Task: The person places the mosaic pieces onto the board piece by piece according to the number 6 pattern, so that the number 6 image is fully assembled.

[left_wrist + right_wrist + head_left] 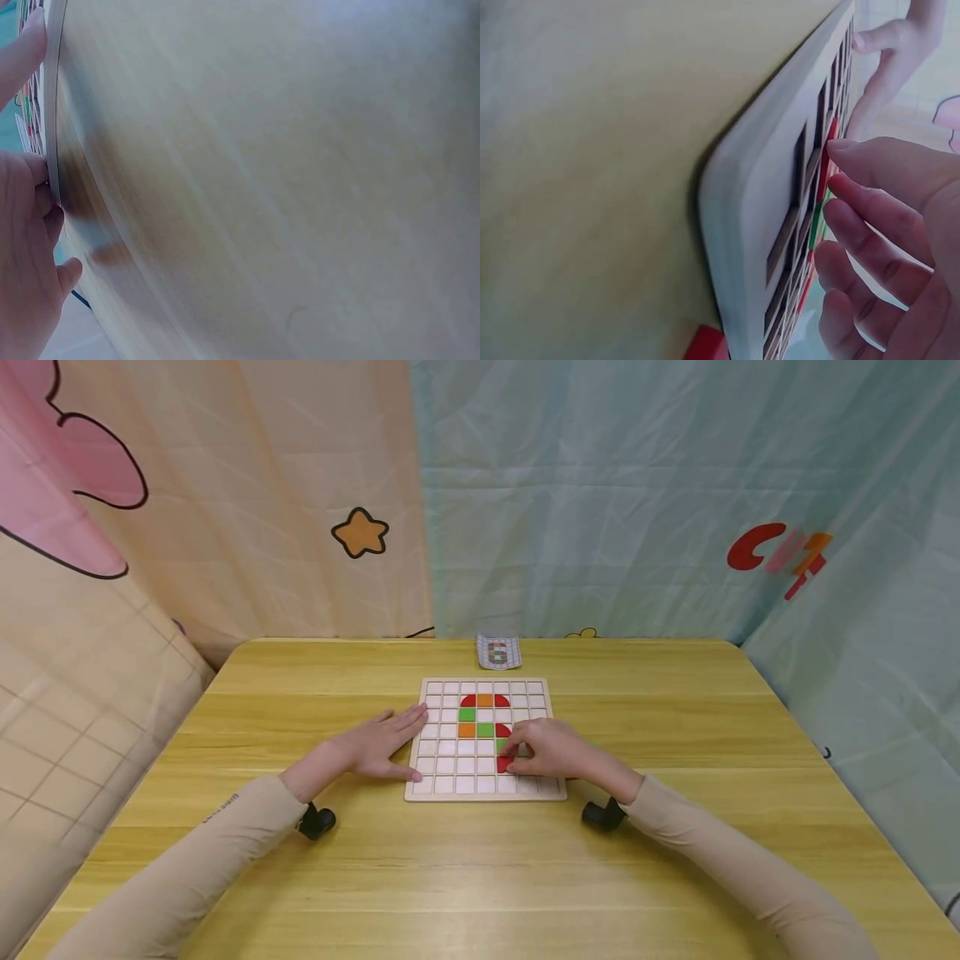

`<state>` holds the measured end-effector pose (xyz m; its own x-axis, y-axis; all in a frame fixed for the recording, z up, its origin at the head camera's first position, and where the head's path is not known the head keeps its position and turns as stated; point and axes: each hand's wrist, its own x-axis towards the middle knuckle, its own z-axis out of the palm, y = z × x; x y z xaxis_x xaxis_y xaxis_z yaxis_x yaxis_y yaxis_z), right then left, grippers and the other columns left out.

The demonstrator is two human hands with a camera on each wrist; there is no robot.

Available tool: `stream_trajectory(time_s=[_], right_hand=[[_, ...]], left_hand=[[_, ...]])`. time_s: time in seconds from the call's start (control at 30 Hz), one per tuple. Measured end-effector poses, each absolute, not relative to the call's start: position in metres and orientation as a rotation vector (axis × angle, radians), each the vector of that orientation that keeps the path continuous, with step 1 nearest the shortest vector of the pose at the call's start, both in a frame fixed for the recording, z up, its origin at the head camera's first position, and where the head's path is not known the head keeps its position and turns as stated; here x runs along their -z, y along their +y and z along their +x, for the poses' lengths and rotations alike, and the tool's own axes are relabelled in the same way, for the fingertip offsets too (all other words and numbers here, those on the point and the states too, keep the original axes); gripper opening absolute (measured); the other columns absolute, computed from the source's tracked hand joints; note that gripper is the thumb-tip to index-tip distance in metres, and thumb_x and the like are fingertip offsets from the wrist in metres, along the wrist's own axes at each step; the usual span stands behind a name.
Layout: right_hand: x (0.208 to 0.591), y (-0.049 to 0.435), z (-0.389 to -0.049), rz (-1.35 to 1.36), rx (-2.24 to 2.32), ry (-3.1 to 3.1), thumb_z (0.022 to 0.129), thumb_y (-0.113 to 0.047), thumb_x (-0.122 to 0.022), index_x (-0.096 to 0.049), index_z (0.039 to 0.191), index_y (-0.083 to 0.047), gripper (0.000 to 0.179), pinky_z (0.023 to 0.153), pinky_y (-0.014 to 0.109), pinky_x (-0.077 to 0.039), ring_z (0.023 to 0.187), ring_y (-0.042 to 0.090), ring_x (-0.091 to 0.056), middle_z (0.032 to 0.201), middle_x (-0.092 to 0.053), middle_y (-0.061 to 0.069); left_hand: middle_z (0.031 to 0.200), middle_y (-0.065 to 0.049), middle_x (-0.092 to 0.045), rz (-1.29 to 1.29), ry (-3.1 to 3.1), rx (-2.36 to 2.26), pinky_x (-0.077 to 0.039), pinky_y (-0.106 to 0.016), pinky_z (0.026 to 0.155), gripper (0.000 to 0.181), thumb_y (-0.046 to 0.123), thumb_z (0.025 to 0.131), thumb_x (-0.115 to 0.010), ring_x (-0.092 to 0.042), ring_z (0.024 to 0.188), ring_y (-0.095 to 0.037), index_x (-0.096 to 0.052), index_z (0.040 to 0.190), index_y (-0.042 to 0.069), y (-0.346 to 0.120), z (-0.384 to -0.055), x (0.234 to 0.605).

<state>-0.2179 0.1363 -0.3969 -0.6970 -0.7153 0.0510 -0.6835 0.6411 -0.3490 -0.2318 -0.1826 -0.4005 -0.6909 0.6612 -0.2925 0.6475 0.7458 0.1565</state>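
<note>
A wooden grid board [446, 784] lies on the table, with red, orange and green tiles set in some of its cells. My left hand [380, 745] is spread flat, its fingers and thumb resting on the board's left edge. Over the right half of the board, my right hand [551, 748] has thumb and index finger pinched at a red tile [503, 765] in a lower cell. From the right wrist view, the thumb touches that red tile [827, 157] at its edge. A green tile [501, 745] sits just above it, partly hidden by the fingers.
A small pattern card [498, 652] lies behind the board near the table's back edge. Beside the board's right side, a red piece [706, 343] rests on the table, mostly hidden by my right wrist in the head view. Curtains stand behind the table.
</note>
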Motion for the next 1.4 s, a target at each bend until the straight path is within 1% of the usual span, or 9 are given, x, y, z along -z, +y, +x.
stream_trajectory(time_s=[0.13,0.3,0.43,0.63,0.77,0.87,1.1,1.27,1.4], right_hand=[[0.396,0.143,-0.220,-1.129,0.575,2.776,0.084,-0.025,-0.074,-0.076,0.097,-0.018,0.015,0.055,0.017,-0.038,0.059,0.003,-0.045,0.087,-0.065,-0.007],[0.388,0.156,-0.222,-1.072,0.630,2.815,0.085,-0.023,-0.073,-0.076,0.099,-0.016,0.016,0.056,0.018,-0.043,0.064,0.005,-0.049,0.093,-0.068,-0.005],[0.380,0.168,-0.223,-1.004,0.664,2.851,0.085,-0.022,-0.073,-0.075,0.102,-0.015,0.018,0.057,0.019,-0.044,0.068,0.007,-0.051,0.096,-0.069,-0.003],[0.369,0.188,-0.224,-0.988,0.741,2.909,0.084,-0.019,-0.073,-0.074,0.102,-0.010,0.020,0.059,0.021,-0.045,0.070,0.009,-0.054,0.091,-0.068,-0.001],[0.370,0.202,-0.224,-1.004,0.744,2.944,0.084,-0.018,-0.074,-0.074,0.101,-0.010,0.019,0.060,0.022,-0.046,0.068,0.008,-0.054,0.089,-0.068,-0.001],[0.373,0.213,-0.223,-0.990,0.715,2.977,0.083,-0.019,-0.075,-0.074,0.101,-0.011,0.019,0.061,0.022,-0.047,0.067,0.007,-0.055,0.088,-0.068,-0.001],[0.381,0.235,-0.217,-0.901,0.661,3.007,0.082,-0.022,-0.076,-0.074,0.101,-0.010,0.023,0.056,0.021,-0.045,0.064,0.007,-0.057,0.088,-0.070,0.000],[0.387,0.247,-0.212,-0.810,0.627,2.994,0.080,-0.026,-0.078,-0.074,0.102,-0.010,0.028,0.057,0.021,-0.046,0.062,0.003,-0.055,0.090,-0.070,0.001],[0.392,0.254,-0.207,-0.709,0.624,2.985,0.077,-0.032,-0.080,-0.073,0.100,-0.012,0.032,0.059,0.023,-0.046,0.064,0.004,-0.056,0.092,-0.071,0.002]], left_hand=[[0.163,-0.014,0.001,1.018,2.617,-0.063,-0.010,-0.053,0.121,0.102,0.066,0.088,-0.050,-0.004,0.151,-0.028,-0.006,0.154,0.003,-0.182,-0.232,0.399],[0.162,-0.015,0.000,1.016,2.611,-0.071,-0.010,-0.053,0.121,0.101,0.065,0.088,-0.051,-0.005,0.151,-0.029,-0.007,0.154,0.002,-0.181,-0.231,0.397],[0.162,-0.015,0.000,1.012,2.609,-0.076,-0.011,-0.054,0.120,0.101,0.065,0.088,-0.051,-0.006,0.151,-0.029,-0.007,0.154,0.002,-0.182,-0.230,0.398],[0.163,-0.015,0.000,1.021,2.617,-0.078,-0.011,-0.054,0.120,0.101,0.066,0.088,-0.050,-0.006,0.150,-0.029,-0.008,0.154,0.003,-0.184,-0.231,0.400],[0.163,-0.015,0.000,1.017,2.616,-0.080,-0.011,-0.054,0.120,0.101,0.066,0.088,-0.050,-0.006,0.151,-0.029,-0.008,0.154,0.003,-0.183,-0.231,0.401],[0.163,-0.014,0.000,1.017,2.619,-0.076,-0.011,-0.054,0.121,0.101,0.067,0.088,-0.050,-0.006,0.151,-0.029,-0.008,0.154,0.003,-0.183,-0.231,0.401],[0.163,-0.014,0.000,1.010,2.625,-0.059,-0.011,-0.053,0.121,0.100,0.066,0.088,-0.050,-0.006,0.151,-0.028,-0.007,0.154,0.004,-0.184,-0.230,0.401],[0.162,-0.015,-0.001,1.013,2.623,-0.051,-0.011,-0.053,0.121,0.100,0.065,0.088,-0.051,-0.007,0.150,-0.028,-0.008,0.154,0.003,-0.184,-0.229,0.400],[0.162,-0.015,-0.001,1.030,2.624,-0.056,-0.011,-0.054,0.120,0.100,0.064,0.089,-0.051,-0.008,0.150,-0.029,-0.008,0.154,0.002,-0.184,-0.229,0.400]])
